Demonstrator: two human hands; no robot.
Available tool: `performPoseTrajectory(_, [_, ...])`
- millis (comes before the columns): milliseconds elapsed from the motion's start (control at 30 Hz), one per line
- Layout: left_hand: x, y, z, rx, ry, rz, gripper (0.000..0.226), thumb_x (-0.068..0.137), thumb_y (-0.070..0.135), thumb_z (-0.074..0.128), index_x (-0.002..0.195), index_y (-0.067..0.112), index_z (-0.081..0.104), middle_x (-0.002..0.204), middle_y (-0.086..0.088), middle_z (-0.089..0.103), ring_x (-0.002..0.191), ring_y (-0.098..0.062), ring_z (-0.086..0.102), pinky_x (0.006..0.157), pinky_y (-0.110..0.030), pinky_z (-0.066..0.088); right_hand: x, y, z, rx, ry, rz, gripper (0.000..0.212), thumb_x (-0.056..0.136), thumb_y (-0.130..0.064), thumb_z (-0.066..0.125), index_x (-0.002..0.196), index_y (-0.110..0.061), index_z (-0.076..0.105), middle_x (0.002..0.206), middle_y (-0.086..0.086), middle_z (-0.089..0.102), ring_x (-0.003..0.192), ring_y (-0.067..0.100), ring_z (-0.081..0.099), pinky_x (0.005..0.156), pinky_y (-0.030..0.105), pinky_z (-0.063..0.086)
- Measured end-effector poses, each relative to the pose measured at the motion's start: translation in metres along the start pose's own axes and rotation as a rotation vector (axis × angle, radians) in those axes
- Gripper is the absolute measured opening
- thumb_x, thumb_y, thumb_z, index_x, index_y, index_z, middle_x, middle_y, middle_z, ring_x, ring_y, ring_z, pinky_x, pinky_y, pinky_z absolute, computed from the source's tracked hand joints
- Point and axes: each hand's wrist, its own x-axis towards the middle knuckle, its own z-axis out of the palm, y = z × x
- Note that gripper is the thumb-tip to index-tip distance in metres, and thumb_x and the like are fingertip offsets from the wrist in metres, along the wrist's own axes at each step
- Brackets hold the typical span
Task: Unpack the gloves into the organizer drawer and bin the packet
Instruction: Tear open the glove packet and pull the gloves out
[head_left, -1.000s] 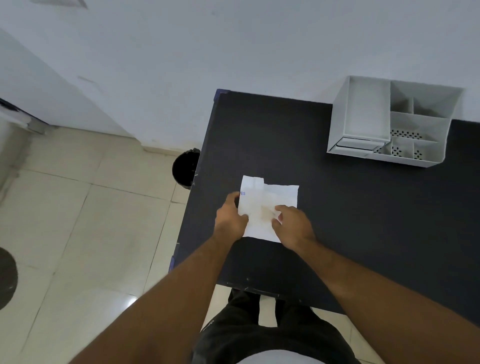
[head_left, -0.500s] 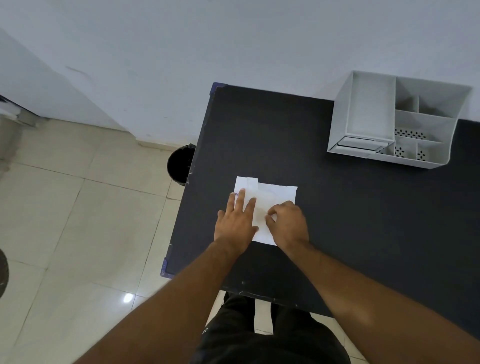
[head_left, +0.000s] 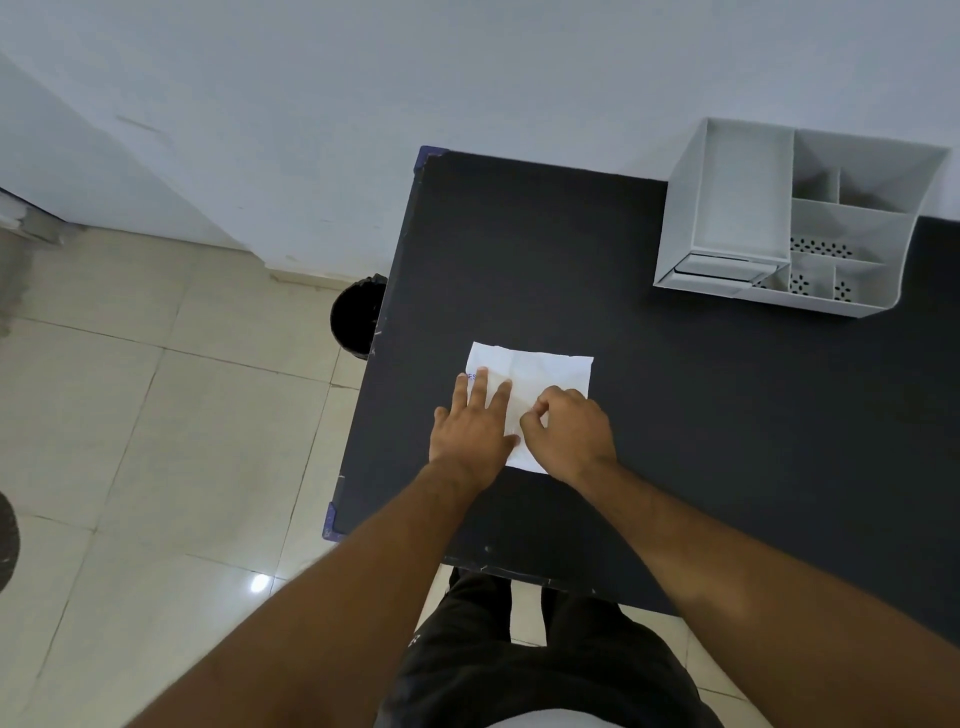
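Observation:
A flat white paper packet with a bit of blue print lies on the black table, near its left edge. My left hand rests flat on the packet's left side with fingers spread, pressing it down. My right hand is curled over the packet's lower right part, thumb and fingertips pinching the paper. No gloves show outside the packet. The white organizer stands at the table's far right, its small drawer at the front left bottom looking closed.
A small black bin stands on the tiled floor just left of the table, partly hidden by the table's edge. A white wall runs behind the table. My legs in dark trousers are at the near table edge.
My left hand went from gripping the packet's left edge to lying flat on it with fingers spread. The raised flap at the packet's top left now lies flatter. My right hand stays pinching.

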Motion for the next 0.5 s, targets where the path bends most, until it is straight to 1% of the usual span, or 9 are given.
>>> performPoseTrajectory(100, [-0.002, 0.000, 0.001, -0.023, 0.010, 0.012, 0.075, 0.099, 0.054, 0.046, 0.158, 0.027, 0.006, 0.167, -0.006, -0.006, 0.153, -0.032, -0.005, 0.117, -0.055, 0.022, -0.003, -0.002, -0.001, 0.064, -0.019, 0.016, 0.016, 0.092, -0.032, 0.050, 0.092, -0.020, 0.061, 0.095, -0.003, 0.066, 0.087, 0.018, 0.060, 0.078, 0.032, 0.051])
performPoseTrajectory(200, [-0.006, -0.002, 0.002, -0.070, 0.023, 0.017, 0.077, 0.099, 0.053, 0.048, 0.158, 0.028, 0.005, 0.167, -0.005, -0.008, 0.153, -0.031, -0.005, 0.117, -0.056, 0.023, -0.008, -0.009, -0.002, 0.150, -0.003, 0.014, 0.010, 0.094, -0.031, 0.049, 0.094, -0.023, 0.055, 0.089, -0.005, 0.064, 0.078, 0.015, 0.060, 0.072, 0.032, 0.055])
performPoseTrajectory(267, [-0.008, -0.002, 0.001, -0.133, 0.034, 0.001, 0.084, 0.096, 0.057, 0.050, 0.158, 0.030, 0.000, 0.167, -0.004, -0.011, 0.153, -0.030, -0.005, 0.117, -0.056, 0.021, -0.011, -0.012, 0.000, 0.201, 0.017, 0.002, 0.008, 0.096, -0.031, 0.050, 0.095, -0.024, 0.053, 0.086, -0.006, 0.063, 0.073, 0.015, 0.060, 0.070, 0.034, 0.057])
performPoseTrajectory(333, [-0.012, -0.001, 0.000, -0.203, 0.047, -0.047, 0.094, 0.089, 0.065, 0.052, 0.157, 0.032, -0.005, 0.166, -0.003, -0.013, 0.153, -0.031, -0.003, 0.117, -0.056, 0.019, -0.016, -0.014, 0.003, 0.256, 0.044, 0.001, 0.005, 0.097, -0.031, 0.052, 0.097, -0.026, 0.052, 0.089, -0.007, 0.064, 0.074, 0.013, 0.062, 0.068, 0.027, 0.056])
performPoseTrajectory(400, [-0.016, 0.000, -0.001, -0.288, 0.094, -0.111, 0.103, 0.084, 0.068, 0.058, 0.156, 0.031, -0.005, 0.167, -0.003, -0.008, 0.152, -0.033, 0.007, 0.116, -0.056, 0.022, -0.019, -0.017, 0.005, 0.369, 0.057, 0.016, 0.007, 0.096, -0.030, 0.056, 0.102, -0.029, 0.053, 0.098, -0.007, 0.067, 0.083, 0.013, 0.066, 0.070, 0.023, 0.057])
performPoseTrajectory(467, [-0.020, 0.000, -0.001, -0.360, 0.142, -0.164, 0.104, 0.083, 0.063, 0.064, 0.156, 0.029, -0.001, 0.166, -0.005, 0.007, 0.149, -0.033, 0.021, 0.114, -0.054, 0.030, -0.022, -0.019, 0.007, 0.495, 0.049, -0.003, 0.012, 0.094, -0.028, 0.058, 0.105, -0.031, 0.055, 0.103, -0.006, 0.072, 0.089, 0.013, 0.069, 0.074, 0.027, 0.060])
performPoseTrajectory(500, [-0.021, -0.001, -0.001, -0.394, 0.156, -0.191, 0.100, 0.085, 0.058, 0.066, 0.156, 0.028, 0.003, 0.164, -0.005, 0.016, 0.147, -0.032, 0.027, 0.112, -0.051, 0.034, -0.023, -0.021, 0.007, 0.536, 0.046, -0.031, 0.013, 0.092, -0.028, 0.057, 0.105, -0.031, 0.057, 0.103, -0.005, 0.074, 0.090, 0.012, 0.070, 0.075, 0.029, 0.060])
